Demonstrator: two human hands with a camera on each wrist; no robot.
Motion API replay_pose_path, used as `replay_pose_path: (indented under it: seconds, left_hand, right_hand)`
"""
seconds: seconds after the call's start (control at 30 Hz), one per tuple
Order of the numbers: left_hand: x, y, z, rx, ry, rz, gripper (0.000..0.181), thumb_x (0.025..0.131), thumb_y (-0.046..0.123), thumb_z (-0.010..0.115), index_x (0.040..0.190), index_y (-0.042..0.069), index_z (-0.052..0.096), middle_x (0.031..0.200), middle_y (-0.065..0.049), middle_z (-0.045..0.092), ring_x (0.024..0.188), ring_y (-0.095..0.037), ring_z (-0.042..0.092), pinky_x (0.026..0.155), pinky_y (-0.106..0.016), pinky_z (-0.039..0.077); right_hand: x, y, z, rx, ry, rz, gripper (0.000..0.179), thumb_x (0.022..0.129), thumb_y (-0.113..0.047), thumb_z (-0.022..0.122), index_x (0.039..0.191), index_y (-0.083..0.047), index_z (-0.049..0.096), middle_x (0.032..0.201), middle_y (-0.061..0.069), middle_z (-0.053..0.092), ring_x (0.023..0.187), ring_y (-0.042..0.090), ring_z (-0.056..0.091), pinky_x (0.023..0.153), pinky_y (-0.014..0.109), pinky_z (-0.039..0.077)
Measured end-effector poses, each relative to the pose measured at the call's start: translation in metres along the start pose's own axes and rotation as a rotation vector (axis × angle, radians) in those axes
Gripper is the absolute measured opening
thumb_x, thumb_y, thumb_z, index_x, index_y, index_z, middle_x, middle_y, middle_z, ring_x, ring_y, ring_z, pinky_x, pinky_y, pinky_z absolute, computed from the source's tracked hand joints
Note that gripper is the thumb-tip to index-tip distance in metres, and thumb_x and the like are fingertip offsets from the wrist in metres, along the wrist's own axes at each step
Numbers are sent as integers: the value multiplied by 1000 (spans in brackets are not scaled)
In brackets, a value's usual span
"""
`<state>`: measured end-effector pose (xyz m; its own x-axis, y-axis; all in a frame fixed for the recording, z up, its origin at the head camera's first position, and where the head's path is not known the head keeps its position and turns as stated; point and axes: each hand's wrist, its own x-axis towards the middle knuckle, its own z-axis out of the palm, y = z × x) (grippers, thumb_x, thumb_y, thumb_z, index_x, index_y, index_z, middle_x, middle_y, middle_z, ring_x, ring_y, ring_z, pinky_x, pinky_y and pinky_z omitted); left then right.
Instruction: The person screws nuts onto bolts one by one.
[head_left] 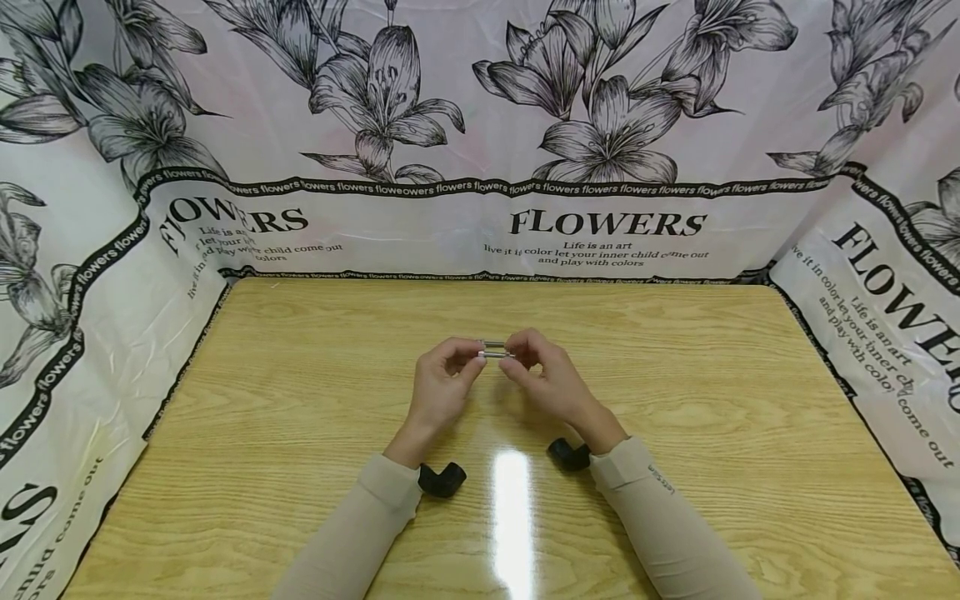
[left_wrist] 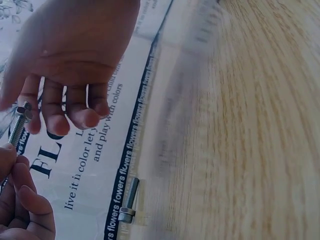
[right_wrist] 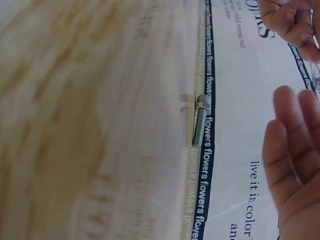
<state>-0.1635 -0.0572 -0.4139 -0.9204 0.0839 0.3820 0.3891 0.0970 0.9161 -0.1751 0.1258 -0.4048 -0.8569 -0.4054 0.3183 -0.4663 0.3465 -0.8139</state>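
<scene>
Both hands meet over the middle of the table, with a silver bolt (head_left: 495, 355) spanning the gap between their fingertips. My left hand (head_left: 442, 379) pinches its left end with thumb and forefinger. In the left wrist view a nut shows on the bolt (left_wrist: 18, 125) at that end, close to the left hand (left_wrist: 75, 55). My right hand (head_left: 551, 379) pinches the other end by the threaded shank. A second bolt (right_wrist: 200, 122) lies on the table just beyond the hands, a nut near its head; the left wrist view also shows this lying bolt (left_wrist: 130, 200).
The wood-grain table (head_left: 300, 375) reaches back to a wall sheet (head_left: 420, 233) printed with flowers and lettering. Similar sheets hang along both sides. Black wrist-worn pieces (head_left: 442, 480) sit at both cuffs. A bright light reflection crosses the table's front.
</scene>
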Motion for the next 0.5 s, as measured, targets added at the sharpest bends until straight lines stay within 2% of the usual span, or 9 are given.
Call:
replay_pose_path:
  seconds: [0.1, 0.2, 0.27, 0.4, 0.5]
  left_hand:
    - [1, -14, 1, -2, 14, 9, 12, 85, -10, 65, 97, -11, 66, 95, -21, 67, 78, -32, 63, 69, -30, 52]
    - [2, -29, 3, -8, 22, 11, 13, 84, -7, 67, 97, -7, 67, 95, -16, 68, 78, -25, 63, 68, -27, 52]
    - [2, -33, 3, -12, 24, 13, 13, 84, -5, 68, 97, -5, 68, 95, -14, 68, 78, -20, 63, 68, -25, 52]
    - [2, -34, 3, -21, 18, 20, 12, 85, -3, 68, 98, -2, 69, 96, -12, 68, 79, -19, 63, 70, -27, 53]
    - [1, -19, 1, -13, 4, 7, 13, 86, -6, 66, 99, -6, 67, 96, -17, 67, 80, -26, 63, 71, -30, 53]
  right_hand:
    - [-1, 2, 0, 34, 4, -34, 27, 88, 1, 64, 110, 8, 50, 93, 16, 61, 79, 24, 59, 72, 37, 50]
    - [0, 15, 3, 55, 16, -69, 26, 87, 4, 64, 108, 7, 50, 92, 17, 61, 77, 24, 59, 72, 40, 50]
    - [0, 24, 5, 38, 23, -77, 22, 88, 3, 64, 107, 3, 52, 89, 13, 62, 76, 22, 58, 72, 38, 49]
    - [1, 38, 7, 13, 25, -50, 10, 94, -9, 61, 103, -9, 57, 87, 6, 63, 76, 16, 59, 69, 37, 49]
    - [1, 35, 6, 3, 17, -31, 7, 98, -17, 56, 99, -12, 61, 88, 8, 64, 77, 15, 60, 66, 39, 49]
